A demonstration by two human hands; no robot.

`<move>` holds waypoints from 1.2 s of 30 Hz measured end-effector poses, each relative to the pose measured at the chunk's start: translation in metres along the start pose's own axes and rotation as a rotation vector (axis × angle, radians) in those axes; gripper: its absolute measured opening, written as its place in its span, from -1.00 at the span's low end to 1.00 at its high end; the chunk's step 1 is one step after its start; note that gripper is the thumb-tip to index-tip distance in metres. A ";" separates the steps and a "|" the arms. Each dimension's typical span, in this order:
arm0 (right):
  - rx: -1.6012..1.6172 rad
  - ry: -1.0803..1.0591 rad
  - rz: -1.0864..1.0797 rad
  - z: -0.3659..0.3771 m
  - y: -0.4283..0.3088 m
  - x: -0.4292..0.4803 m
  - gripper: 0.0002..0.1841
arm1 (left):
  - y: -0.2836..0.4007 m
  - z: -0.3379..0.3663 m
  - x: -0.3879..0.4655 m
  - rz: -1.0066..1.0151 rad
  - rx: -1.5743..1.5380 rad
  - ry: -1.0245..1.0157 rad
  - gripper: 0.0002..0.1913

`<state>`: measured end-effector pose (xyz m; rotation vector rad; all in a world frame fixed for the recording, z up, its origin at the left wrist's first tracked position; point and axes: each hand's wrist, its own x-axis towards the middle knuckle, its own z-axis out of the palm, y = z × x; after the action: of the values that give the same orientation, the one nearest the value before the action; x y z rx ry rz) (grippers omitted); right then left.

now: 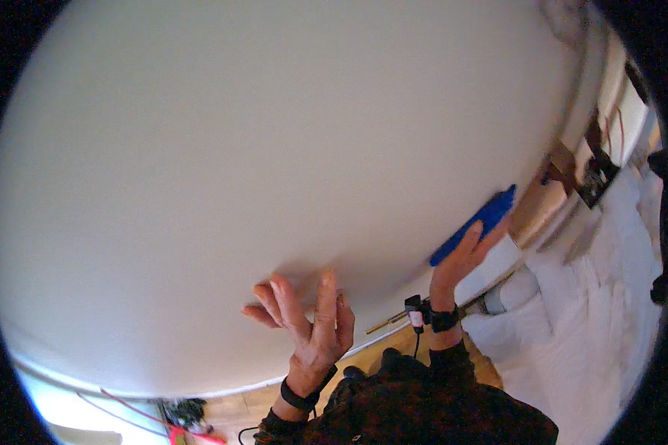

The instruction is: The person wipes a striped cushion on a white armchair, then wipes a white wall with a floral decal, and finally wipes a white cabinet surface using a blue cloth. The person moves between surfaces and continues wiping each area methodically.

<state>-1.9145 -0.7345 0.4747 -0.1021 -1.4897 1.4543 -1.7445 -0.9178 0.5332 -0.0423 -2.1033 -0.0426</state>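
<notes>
A large pale wall surface (267, 144) fills most of the view in front of me. My left hand (317, 322) is raised at its lower part with fingers spread and holds nothing; its shadow falls on the surface, and whether the fingertips touch cannot be told. To the right, my right hand (462, 261) grips a long, flat blue tool (473, 225) that lies tilted along the surface, its upper end further right. My palm and fingers cover part of the tool's lower edge. Its exact kind is unclear.
White sheeting (568, 328) covers the floor at right, with a dark box-like object (595, 178) beyond it. Wooden floor (239, 409) shows below the wall. Red cords (139, 417) and a dark fuzzy object (185, 414) are at lower left. A wrist-mounted device (416, 314) trails a cable.
</notes>
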 end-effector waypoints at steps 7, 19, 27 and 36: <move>-0.039 -0.270 -0.445 0.023 -0.088 0.012 -0.31 | -0.015 -0.011 0.015 -0.156 0.215 0.045 -0.30; 0.079 -0.415 -0.602 0.026 -0.149 -0.131 -0.31 | -0.081 -0.072 -0.031 -0.237 0.090 0.099 -0.34; 0.145 -0.465 -0.667 0.056 -0.240 -0.241 -0.43 | -0.168 -0.152 -0.050 -0.286 0.009 0.085 -0.44; 0.111 -0.296 -0.625 0.090 -0.285 -0.194 -0.31 | -0.207 -0.167 -0.049 -0.014 0.009 0.053 -0.41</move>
<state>-1.7218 -1.0028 0.6094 0.6194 -1.4852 1.0582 -1.5862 -1.1330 0.5734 -0.0205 -2.0508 -0.0419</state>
